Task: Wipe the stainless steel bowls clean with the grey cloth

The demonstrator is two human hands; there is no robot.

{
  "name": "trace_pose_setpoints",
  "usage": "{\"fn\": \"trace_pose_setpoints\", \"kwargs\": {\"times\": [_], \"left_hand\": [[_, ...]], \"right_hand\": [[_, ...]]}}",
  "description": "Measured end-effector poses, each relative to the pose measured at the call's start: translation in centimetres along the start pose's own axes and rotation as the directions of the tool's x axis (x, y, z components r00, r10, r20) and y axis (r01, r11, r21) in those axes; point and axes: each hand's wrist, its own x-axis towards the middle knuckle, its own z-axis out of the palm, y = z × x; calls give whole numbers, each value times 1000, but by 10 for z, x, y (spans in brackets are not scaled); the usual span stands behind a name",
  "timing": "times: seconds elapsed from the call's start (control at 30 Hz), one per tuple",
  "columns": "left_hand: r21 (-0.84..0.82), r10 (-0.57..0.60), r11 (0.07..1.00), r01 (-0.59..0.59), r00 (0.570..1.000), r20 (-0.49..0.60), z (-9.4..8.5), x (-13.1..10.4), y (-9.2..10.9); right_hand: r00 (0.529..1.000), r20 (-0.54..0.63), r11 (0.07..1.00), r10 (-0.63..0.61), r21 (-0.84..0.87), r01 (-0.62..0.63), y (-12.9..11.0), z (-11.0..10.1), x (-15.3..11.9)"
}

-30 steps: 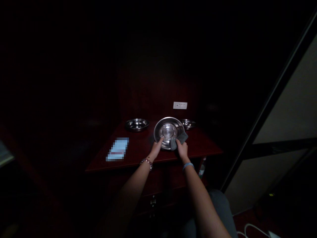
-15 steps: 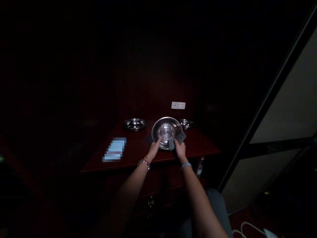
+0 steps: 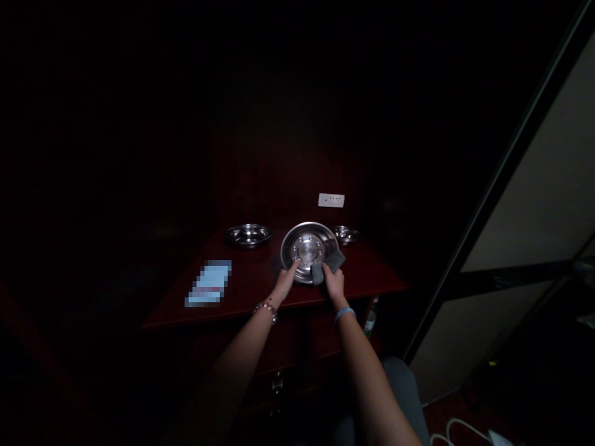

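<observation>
A round stainless steel basin (image 3: 307, 249) is held tilted above the front of the dark red desk, its inside turned toward me. My left hand (image 3: 284, 282) grips its lower left rim, thumb laid inside. At the lower right rim, my right hand (image 3: 333, 282) is closed on a grey cloth (image 3: 333, 262), which is folded over the edge and pressed to the metal. The fingers of both hands behind the basin are hidden.
On the desk (image 3: 253, 291) stand a shiny metal dish (image 3: 248, 235) at back left and a smaller one (image 3: 346, 235) behind the basin. A blurred pale-blue rectangle (image 3: 209, 284) lies left. A bottle (image 3: 370, 319) is below the right edge; a socket (image 3: 331, 200) is on the wall.
The whole view has shifted slightly, so everything appears a little further left and lower. Both hands keep the same hold on the basin and the cloth.
</observation>
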Motion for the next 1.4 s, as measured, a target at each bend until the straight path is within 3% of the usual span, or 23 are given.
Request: {"fn": "trace_pose_setpoints", "kwargs": {"times": [0.77,1.13,1.4], "left_hand": [[22,5,1000,-6,1000,19,-1,7,-8],[104,-86,990,100,987,-136,-3,9,0],[94,-64,993,77,990,-129,-5,3,3]], "right_hand": [[1000,10,1000,-12,-9,12,1,-1,2],[999,34,998,-13,-68,15,3,0,3],[999,42,995,8,-97,-4,3,-1,5]]}}
